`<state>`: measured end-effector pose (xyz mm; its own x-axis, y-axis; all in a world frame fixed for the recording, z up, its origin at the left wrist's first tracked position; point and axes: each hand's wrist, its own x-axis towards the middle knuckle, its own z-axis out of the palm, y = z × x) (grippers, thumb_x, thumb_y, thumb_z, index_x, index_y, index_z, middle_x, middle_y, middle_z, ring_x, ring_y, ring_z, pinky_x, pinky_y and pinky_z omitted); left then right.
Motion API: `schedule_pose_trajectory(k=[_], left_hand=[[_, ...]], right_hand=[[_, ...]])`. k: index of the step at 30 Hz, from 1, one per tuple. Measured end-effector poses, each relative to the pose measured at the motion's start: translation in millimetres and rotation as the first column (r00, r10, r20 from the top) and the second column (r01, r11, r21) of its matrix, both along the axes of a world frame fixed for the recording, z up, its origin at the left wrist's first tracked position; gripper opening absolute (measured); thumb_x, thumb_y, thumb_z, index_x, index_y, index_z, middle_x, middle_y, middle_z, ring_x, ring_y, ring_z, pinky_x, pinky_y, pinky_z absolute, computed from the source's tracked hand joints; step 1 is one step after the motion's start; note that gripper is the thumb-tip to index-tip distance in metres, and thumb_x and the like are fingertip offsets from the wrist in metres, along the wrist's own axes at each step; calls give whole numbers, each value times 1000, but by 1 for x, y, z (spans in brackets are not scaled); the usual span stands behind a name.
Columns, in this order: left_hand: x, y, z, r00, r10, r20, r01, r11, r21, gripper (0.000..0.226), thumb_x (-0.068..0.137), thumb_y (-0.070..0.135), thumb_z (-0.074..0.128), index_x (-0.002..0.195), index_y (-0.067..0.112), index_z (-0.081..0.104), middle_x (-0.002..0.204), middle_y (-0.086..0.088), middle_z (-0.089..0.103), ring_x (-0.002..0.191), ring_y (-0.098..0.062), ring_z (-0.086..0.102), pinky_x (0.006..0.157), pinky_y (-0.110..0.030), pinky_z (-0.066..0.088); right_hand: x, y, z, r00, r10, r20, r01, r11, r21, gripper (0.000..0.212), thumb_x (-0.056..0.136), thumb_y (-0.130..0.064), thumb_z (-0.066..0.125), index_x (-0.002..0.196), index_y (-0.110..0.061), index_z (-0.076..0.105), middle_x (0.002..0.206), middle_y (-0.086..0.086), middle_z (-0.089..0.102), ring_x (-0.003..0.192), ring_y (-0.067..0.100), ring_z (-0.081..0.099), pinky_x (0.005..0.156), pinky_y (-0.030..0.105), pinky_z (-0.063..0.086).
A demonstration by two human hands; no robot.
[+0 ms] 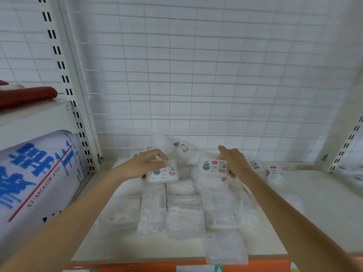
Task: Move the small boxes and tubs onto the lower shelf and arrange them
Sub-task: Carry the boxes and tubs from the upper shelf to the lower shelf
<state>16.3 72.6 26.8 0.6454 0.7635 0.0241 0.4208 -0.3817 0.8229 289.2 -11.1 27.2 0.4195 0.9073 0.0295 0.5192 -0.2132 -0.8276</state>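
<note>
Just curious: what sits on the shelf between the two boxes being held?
In the head view, between the left box and right box, flat clear packets lie on the shelf.

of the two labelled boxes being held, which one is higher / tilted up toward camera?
The box in the right hand: labelled box, raised with its label face tipped toward the camera. The left hand holds its box lower, lying flatter over the shelf.

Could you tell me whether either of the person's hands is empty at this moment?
No, the left hand grips one small labelled box and the right hand grips another labelled box above the shelf.
</note>
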Motion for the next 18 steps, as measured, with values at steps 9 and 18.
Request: schedule_pose_trajectory(k=[9, 18], left_hand=[[-17, -26, -9, 972, -88, -217, 93, 996, 12, 52, 78, 35, 72, 123, 23, 49, 106, 20, 49, 89, 10, 49, 73, -1, 36], [-19, -31, -19, 939, -36, -342, 104, 978, 182, 70, 79, 29, 71, 138, 20, 36, 114, 6, 40, 106, -7, 42, 80, 2, 28]], right_hand=[[-5, -1, -10, 988, 55, 146, -44, 996, -73, 38, 93, -51, 36, 93, -17, 53, 75, 10, 58, 35, 15, 46, 38, 21, 36], [10, -22, -7, 928, 372, -12, -366, 909, -199, 62, 74, -28, 76, 123, -38, 40, 104, 4, 53, 73, 15, 52, 60, 24, 46]])
